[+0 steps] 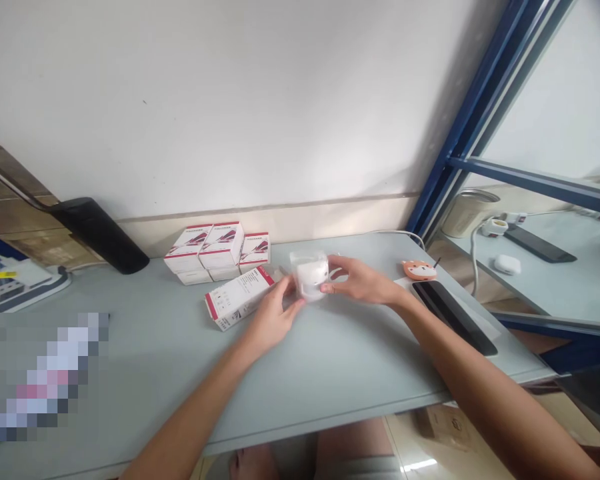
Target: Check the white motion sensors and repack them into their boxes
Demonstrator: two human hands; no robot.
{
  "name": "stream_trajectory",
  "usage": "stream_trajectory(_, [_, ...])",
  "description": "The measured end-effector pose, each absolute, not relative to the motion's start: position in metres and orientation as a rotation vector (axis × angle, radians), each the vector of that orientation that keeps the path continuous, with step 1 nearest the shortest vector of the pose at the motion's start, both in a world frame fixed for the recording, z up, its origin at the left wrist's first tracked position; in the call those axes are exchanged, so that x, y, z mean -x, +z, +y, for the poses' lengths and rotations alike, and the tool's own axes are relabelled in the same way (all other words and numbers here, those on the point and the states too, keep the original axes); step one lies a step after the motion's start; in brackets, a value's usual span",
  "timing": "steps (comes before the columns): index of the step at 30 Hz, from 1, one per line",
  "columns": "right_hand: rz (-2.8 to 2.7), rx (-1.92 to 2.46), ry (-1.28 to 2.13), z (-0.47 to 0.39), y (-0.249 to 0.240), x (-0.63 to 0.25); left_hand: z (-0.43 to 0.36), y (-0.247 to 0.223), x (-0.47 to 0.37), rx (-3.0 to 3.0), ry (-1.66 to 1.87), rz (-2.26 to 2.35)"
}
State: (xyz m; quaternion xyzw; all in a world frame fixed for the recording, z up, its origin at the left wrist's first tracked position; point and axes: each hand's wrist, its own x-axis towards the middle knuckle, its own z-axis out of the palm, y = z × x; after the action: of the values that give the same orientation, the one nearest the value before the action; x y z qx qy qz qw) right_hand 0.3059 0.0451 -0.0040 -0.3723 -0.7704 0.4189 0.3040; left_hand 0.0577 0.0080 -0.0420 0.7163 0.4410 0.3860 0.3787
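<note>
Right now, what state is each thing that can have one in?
Wrapped white item: in clear plastic, held by both hands.
Left hand: holding its left side.
Right hand: holding its right side.
Long box: lying down; open or closed, unclear.
Small boxes: stacked, visible faces closed.
Dark flat device: lying flat, surface dark.
Orange item: set down, untouched.

Head cam, fwd/down at desk (330,367)

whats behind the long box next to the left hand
Stacked white boxes with red edges sit behind the long box; anything its body blocks can't be seen.
</note>
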Motion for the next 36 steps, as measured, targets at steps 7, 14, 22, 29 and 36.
stream_trajectory(7, [-2.172, 0.893, 1.104, 0.043, -0.016, -0.294, 0.007, -0.037, -0.064, -1.526, 1.115, 0.992])
stream_trajectory(14, [-2.108, 0.907, 1.121, 0.035, -0.012, -0.288, 0.003, -0.023, -0.066, -1.402, 1.141, 1.022])
stream_trajectory(22, [-1.543, 0.956, 1.053, 0.02, 0.007, -0.27, -0.003, 0.005, -0.066, -0.882, 1.391, 0.701])
stream_trajectory(29, [-1.429, 0.795, 1.364, 0.011, -0.013, -0.25, -0.003, 0.009, -0.065, -0.787, 1.4, 0.716])
stream_trajectory(36, [-1.252, 0.844, 1.245, 0.016, -0.009, -0.256, -0.005, 0.006, -0.062, -1.114, 1.37, 0.807])
